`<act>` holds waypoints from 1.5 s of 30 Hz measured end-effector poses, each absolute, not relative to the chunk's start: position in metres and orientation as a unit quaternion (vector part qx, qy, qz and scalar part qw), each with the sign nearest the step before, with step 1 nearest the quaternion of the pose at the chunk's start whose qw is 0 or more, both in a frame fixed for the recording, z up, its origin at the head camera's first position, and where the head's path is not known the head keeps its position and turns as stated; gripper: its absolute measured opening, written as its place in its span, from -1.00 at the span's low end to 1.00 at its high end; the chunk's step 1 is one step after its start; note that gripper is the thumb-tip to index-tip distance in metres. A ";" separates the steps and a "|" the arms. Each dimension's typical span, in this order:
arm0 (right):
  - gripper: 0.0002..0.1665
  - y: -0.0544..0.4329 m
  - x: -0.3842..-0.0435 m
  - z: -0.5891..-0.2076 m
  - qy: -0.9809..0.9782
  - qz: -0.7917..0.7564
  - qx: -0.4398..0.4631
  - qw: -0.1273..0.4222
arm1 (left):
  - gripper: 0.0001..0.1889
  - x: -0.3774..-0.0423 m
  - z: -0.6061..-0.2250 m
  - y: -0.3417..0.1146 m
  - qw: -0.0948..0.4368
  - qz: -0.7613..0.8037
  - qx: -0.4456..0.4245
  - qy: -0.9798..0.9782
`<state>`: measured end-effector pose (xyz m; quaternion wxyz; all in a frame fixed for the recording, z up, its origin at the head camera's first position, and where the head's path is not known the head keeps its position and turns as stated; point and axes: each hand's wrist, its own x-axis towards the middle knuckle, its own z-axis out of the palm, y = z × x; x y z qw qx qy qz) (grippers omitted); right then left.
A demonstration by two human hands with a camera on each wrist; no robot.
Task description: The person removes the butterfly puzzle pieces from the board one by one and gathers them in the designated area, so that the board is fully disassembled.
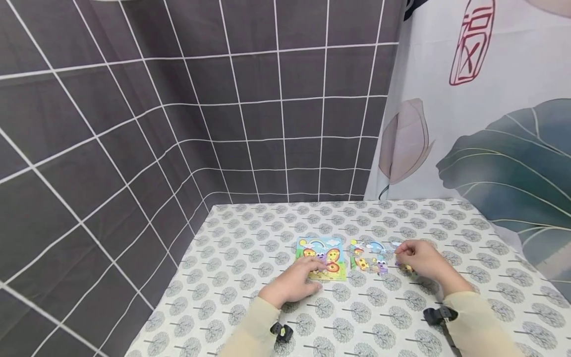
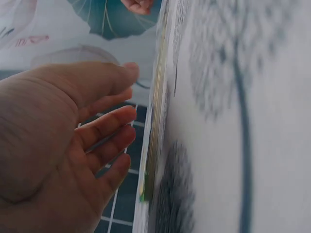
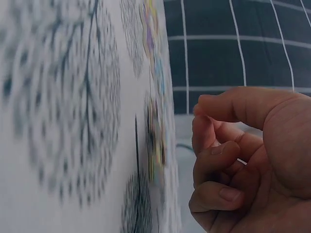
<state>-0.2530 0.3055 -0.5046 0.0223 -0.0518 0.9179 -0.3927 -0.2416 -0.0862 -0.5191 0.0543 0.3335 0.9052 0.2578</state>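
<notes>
Jigsaw pieces (image 1: 362, 264) are spread on the tree-print tabletop (image 1: 250, 267), just to the right of a square butterfly puzzle board (image 1: 333, 254). Motifs on the board, the rainbow and the purple butterfly among them, are repeated on the pieces. The left hand (image 1: 294, 281) is held over the near part of the board with its fingers apart and nothing gripped; whether the board is touched by the fingertips cannot be told from the head view, though a slim gap is suggested in the left wrist view. The right hand (image 1: 421, 258) is poised above the pieces at the right end of the spread, its thumb and forefinger set together and its other fingers curled; no piece is seen between the tips.

The step in hand is best read as the arranging of loose pieces beside the board, with the board perhaps used as a pattern. Whether neighbouring pieces are fitted together cannot be made out. For the next move, the thumb and forefinger would need to be parted, a piece at the right end pinched by its thin edge, and its printed motif turned to agree with the board.
</notes>
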 end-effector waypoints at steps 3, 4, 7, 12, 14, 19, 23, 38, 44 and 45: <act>-0.82 0.292 -0.258 -0.504 0.922 -0.380 -0.069 0.015 | -0.43 -0.247 -0.519 -0.096 0.055 0.287 0.308 0.906; -0.84 0.288 -0.261 -0.505 0.923 -0.377 -0.074 0.015 | -0.41 -0.248 -0.519 -0.099 0.054 0.292 0.300 0.907; -0.85 0.273 -0.266 -0.503 0.919 -0.385 -0.085 0.027 | -0.37 -0.252 -0.518 -0.108 0.058 0.308 0.276 0.909; -0.87 0.242 -0.270 -0.497 0.913 -0.394 -0.097 0.039 | -0.32 -0.255 -0.519 -0.119 0.070 0.326 0.246 0.910; -0.90 0.230 -0.273 -0.496 0.915 -0.388 -0.105 0.037 | -0.32 -0.255 -0.520 -0.123 0.072 0.329 0.240 0.911; -0.92 0.203 -0.281 -0.495 0.912 -0.388 -0.131 0.034 | -0.32 -0.258 -0.524 -0.128 0.069 0.329 0.237 0.912; -0.88 0.184 -0.287 -0.499 0.905 -0.400 -0.135 0.050 | -0.30 -0.259 -0.525 -0.131 0.067 0.330 0.239 0.911; -0.83 0.125 -0.293 -0.514 0.889 -0.409 -0.178 0.103 | -0.35 -0.263 -0.528 -0.133 0.066 0.320 0.246 0.913; -0.81 0.110 -0.290 -0.515 0.898 -0.388 -0.175 0.109 | -0.39 -0.264 -0.529 -0.134 0.063 0.309 0.250 0.915; -0.80 0.108 -0.290 -0.516 0.900 -0.384 -0.176 0.110 | -0.40 -0.264 -0.530 -0.134 0.062 0.309 0.250 0.916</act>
